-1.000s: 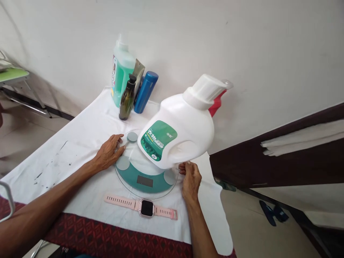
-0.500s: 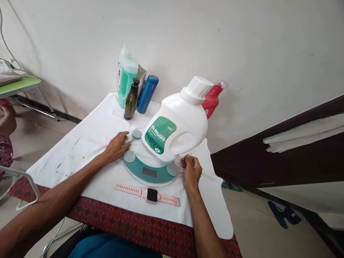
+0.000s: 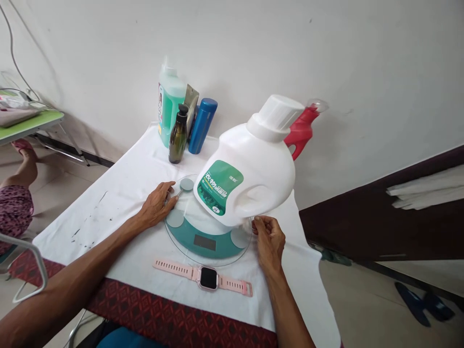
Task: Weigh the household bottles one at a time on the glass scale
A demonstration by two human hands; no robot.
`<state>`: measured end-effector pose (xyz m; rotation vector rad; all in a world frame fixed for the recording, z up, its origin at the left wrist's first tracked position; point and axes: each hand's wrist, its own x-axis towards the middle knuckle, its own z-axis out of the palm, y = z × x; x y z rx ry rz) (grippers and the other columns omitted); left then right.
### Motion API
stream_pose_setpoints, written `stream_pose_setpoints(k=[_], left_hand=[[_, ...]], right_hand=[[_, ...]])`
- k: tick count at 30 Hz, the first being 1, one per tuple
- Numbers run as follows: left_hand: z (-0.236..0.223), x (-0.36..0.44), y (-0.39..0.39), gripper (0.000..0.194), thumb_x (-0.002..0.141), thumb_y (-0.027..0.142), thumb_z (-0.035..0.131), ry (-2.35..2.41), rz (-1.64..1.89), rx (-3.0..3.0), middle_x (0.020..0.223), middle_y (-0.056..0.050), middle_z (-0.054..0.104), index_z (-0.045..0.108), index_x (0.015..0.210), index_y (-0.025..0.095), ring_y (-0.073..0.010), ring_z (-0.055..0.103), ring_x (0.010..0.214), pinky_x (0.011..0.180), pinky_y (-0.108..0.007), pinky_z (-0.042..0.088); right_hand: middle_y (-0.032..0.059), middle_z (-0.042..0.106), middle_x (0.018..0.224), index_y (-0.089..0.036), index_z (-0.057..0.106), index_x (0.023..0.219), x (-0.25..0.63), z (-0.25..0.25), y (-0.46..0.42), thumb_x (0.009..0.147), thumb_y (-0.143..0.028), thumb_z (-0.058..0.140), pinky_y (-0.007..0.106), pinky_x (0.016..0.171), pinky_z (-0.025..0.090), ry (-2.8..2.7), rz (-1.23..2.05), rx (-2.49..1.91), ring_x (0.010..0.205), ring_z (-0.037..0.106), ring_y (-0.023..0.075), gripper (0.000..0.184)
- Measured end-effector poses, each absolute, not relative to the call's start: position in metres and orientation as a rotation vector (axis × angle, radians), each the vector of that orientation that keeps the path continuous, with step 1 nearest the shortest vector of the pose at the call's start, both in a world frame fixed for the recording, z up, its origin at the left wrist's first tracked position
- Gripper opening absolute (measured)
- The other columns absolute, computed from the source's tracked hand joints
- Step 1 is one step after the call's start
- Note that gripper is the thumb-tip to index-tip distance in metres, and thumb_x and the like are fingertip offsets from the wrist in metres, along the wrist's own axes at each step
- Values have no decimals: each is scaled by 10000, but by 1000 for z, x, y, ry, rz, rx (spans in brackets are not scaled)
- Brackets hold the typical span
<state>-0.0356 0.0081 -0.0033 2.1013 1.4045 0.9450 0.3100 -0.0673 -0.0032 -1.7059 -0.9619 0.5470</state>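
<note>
Thumb and fingers apart, the left hand (image 3: 155,208) touched the rim of one glass scale (image 3: 186,236); whether the right hand (image 3: 271,238), curled opposite, clamped it, I couldn't tell. One white jug (image 3: 259,157) stood on the scale, one pink watch (image 3: 209,278) nearby.

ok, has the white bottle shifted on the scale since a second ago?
No. The white bottle sits in the same place relative to the display of the scale; the whole view shifted.
</note>
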Motion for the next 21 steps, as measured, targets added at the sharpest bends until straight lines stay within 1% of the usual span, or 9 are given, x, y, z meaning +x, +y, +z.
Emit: stream_pose_setpoints(k=[6, 9, 13, 17, 21], left_hand=[[-4, -35, 8, 406, 1004, 361, 539, 1379, 940, 2087, 1152, -91, 661, 509, 1379, 207, -204, 655, 865, 821, -414, 578], [-3, -35, 8, 406, 1008, 334, 538, 1358, 937, 2080, 1173, -95, 653, 495, 1391, 207, -199, 657, 875, 839, -410, 575], [-1, -35, 8, 415, 1013, 337, 541, 1360, 910, 2062, 1189, -103, 648, 492, 1400, 195, -203, 657, 884, 842, -408, 574], [1, -35, 7, 409, 1020, 351, 536, 1353, 894, 2053, 1187, -101, 648, 492, 1401, 209, -214, 658, 894, 847, -422, 573], [1, -35, 8, 415, 1018, 339, 533, 1330, 902, 2045, 1176, -109, 639, 487, 1403, 190, -220, 655, 918, 857, -426, 571]], right_hand=[[7, 667, 781, -202, 655, 858, 311, -5, -66, 772, -602, 743, 340, 744, 492, -946, 540, -1741, 751, 610, 188, 418], [4, 662, 782, -202, 650, 860, 313, -9, -64, 753, -603, 767, 337, 736, 480, -916, 534, -1759, 743, 603, 184, 431], [5, 666, 791, -199, 675, 881, 316, -14, -63, 756, -584, 783, 337, 730, 479, -895, 532, -1781, 746, 605, 185, 420], [0, 664, 795, -197, 700, 909, 316, -14, -63, 765, -570, 792, 323, 708, 465, -881, 521, -1802, 733, 592, 172, 410], [-6, 652, 762, -186, 706, 910, 312, -13, -62, 726, -555, 825, 312, 682, 464, -836, 531, -1779, 705, 574, 159, 429]])
